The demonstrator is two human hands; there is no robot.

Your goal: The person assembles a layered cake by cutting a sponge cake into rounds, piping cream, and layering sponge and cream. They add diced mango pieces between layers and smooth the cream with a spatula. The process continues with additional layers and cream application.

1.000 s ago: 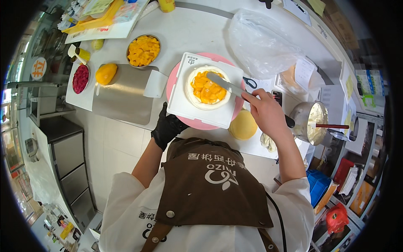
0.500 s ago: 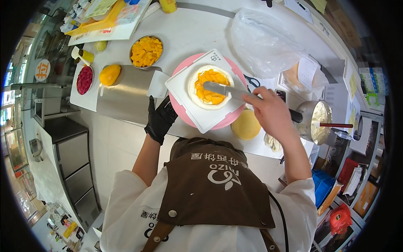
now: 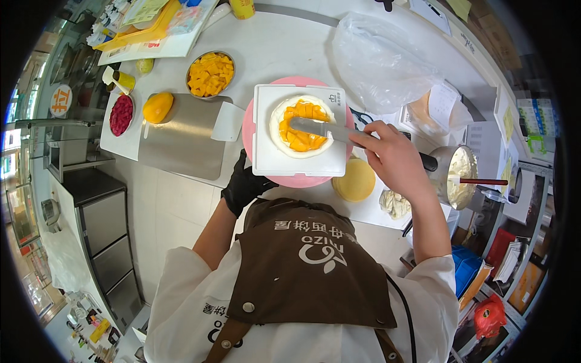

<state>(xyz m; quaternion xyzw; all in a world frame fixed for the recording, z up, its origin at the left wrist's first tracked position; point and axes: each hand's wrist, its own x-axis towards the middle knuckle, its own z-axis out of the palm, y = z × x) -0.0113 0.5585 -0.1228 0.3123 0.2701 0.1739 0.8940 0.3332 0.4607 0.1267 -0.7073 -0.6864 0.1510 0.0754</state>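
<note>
My bare right hand [image 3: 393, 154] is closed round the handle of a metal spatula [image 3: 315, 127]. Its flat blade rests on or just above the diced mango [image 3: 295, 140] inside a ring of white cream. This round cake [image 3: 275, 138] sits on a square white cake board [image 3: 264, 162], on a pink turntable [image 3: 295, 181]. In a black glove, my left hand [image 3: 242, 189] is at the turntable's near left rim, thumb and fingers apart. Its fingertips seem to touch the rim, partly hidden. Nearest my right hand lies a round yellow cake layer [image 3: 354, 180].
A steel tray [image 3: 178, 142] with a whole mango [image 3: 158, 107], a bowl of mango cubes [image 3: 210, 74] and a bowl of red fruit [image 3: 121, 115] stand left. To the right are a plastic bag [image 3: 381, 60], scissors [image 3: 361, 118] and a pot of cream [image 3: 461, 175].
The board and cake have rotated on the turntable, so the board's edges now run nearly square to me. My left hand has moved nearer along the rim. The spatula stays over the mango.
</note>
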